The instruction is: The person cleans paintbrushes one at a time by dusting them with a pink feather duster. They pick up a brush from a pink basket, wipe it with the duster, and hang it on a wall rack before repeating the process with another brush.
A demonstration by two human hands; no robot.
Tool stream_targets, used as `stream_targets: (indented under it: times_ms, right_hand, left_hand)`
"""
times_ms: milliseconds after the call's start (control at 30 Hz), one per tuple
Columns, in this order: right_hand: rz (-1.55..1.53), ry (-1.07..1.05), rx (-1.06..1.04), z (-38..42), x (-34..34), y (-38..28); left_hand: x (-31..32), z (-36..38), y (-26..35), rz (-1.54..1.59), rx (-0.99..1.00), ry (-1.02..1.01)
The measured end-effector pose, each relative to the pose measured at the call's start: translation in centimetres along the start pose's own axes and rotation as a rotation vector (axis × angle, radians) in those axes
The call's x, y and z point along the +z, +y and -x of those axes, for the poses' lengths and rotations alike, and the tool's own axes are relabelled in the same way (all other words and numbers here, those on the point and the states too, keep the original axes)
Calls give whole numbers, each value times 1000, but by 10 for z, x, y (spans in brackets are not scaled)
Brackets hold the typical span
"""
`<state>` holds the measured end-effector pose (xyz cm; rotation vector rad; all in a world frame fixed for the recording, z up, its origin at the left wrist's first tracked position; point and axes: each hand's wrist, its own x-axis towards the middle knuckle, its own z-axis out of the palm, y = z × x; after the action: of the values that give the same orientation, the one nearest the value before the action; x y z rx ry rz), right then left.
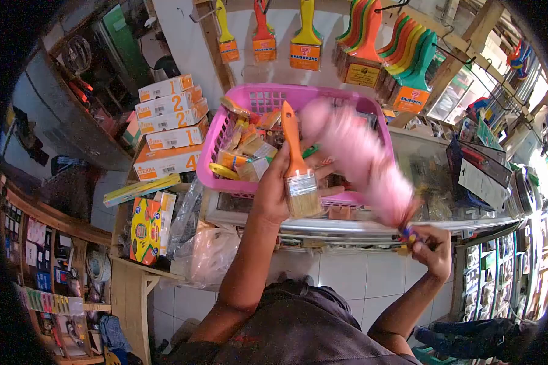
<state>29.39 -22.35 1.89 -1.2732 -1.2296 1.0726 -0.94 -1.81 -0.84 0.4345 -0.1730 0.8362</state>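
In my left hand (273, 193) is a paintbrush (295, 149), its orange handle up and its pale bristles down. The thumb grips it against the palm while the other fingers stretch out behind it. A fluffy pink duster (368, 161), smeared by motion, is gripped at its handle by my right hand (433, 250). The duster's head reaches up and left over a pink plastic basket (210, 146). Several paintbrushes (256, 146) lie jumbled in the basket, partly hidden by my left hand and the duster.
The basket rests on a glass counter (417, 152). More brushes (305, 45) hang on hooks above. Stacked orange-and-white boxes (170, 137) stand at the left, near a clear plastic bag (210, 252). Dark packaged goods (484, 170) sit on the right.
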Motion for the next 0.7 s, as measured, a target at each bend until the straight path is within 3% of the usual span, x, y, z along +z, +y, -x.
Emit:
stream_targets:
  times_ms: [33, 67, 100, 133, 200, 233, 267, 333, 433, 467, 500, 533, 633, 667, 700]
  right_hand:
    - [115, -112, -15, 1, -5, -1]
    - [218, -372, -134, -6, -14, -2]
    - [320, -633, -253, -14, -21, -2]
    - [259, -579, -283, -12, -20, 4]
    - [21, -170, -59, -2, -7, 4]
    - [-96, 35, 55, 2, -2, 3]
    - [-97, 28, 95, 1, -1, 1]
    - [173, -455, -62, -9, -8, -4]
    - [92, -495, -184, -16, -8, 3]
    - [-29, -280, -97, -5, -11, 13]
    - [-147, -64, -10, 2, -14, 19]
    - [-288, -33, 63, -2, -6, 10]
    - [293, -650, -198, -19, -12, -2]
    - [237, -704, -293, -25, -6, -4]
    - [121, -511, -183, -23, -7, 0]
  left_hand:
    - [11, -3, 1, -110, -3, 21]
    - [22, -5, 3, -219, -9, 42]
    - [31, -5, 2, -50, -37, 74]
    - [29, -5, 2, -61, -36, 76]
    - [0, -5, 2, 276, -59, -97]
    - [8, -3, 1, 100, -21, 43]
    - [16, -1, 1, -80, -9, 188]
    - [30, -3, 1, -88, -19, 137]
    - [25, -5, 3, -181, 5, 187]
    - [20, -4, 3, -267, 33, 263]
    - [18, -2, 3, -139, -2, 164]
    - [19, -1, 4, -14, -49, 71]
    - [27, -3, 4, -40, -42, 43]
    - [26, -4, 4, -50, -48, 11]
    - [18, -3, 5, -339, 10, 18]
